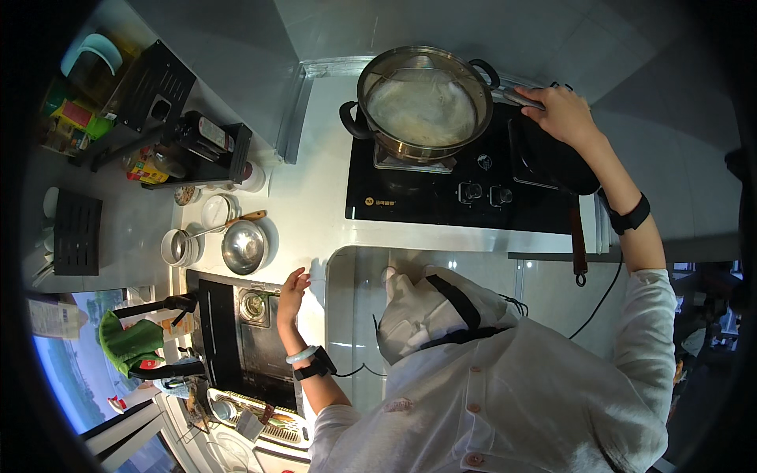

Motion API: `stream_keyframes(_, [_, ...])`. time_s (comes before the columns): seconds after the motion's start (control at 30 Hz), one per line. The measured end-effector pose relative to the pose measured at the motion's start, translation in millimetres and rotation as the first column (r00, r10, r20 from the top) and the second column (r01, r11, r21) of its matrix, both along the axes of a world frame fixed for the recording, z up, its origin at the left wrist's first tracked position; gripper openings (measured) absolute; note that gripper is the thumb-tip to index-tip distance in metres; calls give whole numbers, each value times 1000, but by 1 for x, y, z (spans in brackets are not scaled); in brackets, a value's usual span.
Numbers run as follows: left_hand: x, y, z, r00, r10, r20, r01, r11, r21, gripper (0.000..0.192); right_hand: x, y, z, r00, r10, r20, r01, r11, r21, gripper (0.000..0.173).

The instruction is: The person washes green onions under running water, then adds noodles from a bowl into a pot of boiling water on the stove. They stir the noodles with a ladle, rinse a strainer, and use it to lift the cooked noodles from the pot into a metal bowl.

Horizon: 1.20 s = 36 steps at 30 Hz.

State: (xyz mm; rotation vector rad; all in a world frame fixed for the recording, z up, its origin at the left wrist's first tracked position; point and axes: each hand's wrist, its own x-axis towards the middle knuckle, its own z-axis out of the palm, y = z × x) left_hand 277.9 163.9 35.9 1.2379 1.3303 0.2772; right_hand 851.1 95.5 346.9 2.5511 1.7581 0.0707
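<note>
My right hand [556, 112] grips the grey handle [525, 99] of a utensil just right of a steel pot [426, 148]. The utensil's far end cannot be made out clearly. Pale, cloudy, foamy contents [423, 109] fill the two-handled pot, which stands on the left burner of a black gas hob [408, 201]. Below my right hand, a dark frying pan [568, 159] rests on the right burner, its brown handle [577, 236] jutting past the counter's front. My left hand [291, 292] hovers by the sink [260, 337] with nothing in it and its fingers loosely apart.
A steel bowl [243, 248], small stacked bowls [174, 248] and a wooden-handled utensil [253, 216] occupy the left counter. Black wall racks [236, 156] hold bottles and packets. A green cloth [130, 343] hangs by the black tap [177, 303]. A drying basket [284, 434] sits beyond the sink.
</note>
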Motion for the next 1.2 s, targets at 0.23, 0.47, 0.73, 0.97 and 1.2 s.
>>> stream_keyframes(0.23, [2, -4, 0, 1000, 2, 2, -2, 1000, -1, 48, 0, -11, 10, 997, 71, -12, -72, 995, -72, 37])
stream_keyframes(0.47, [13, -5, -7, 999, 3, 47, -3, 1000, 0, 44, 29, -6, 42, 705, -282, -650, 45, 934, -355, 38])
stream_keyframes(0.73, [12, -4, -11, 999, 9, 44, -9, 1000, 9, 43, 30, -1, -25, -27, -480, -877, 27, 876, -481, 27])
stream_keyframes(0.97, [10, -2, -5, 1000, 9, 18, -9, 1000, 22, 44, 30, -24, -60, -384, -284, -878, 153, 919, -364, 32])
stream_keyframes(1.2, [8, -4, -8, 1000, 3, -12, -3, 1000, 2, 44, 40, -60, -25, -9, -246, -969, 304, 923, -237, 28])
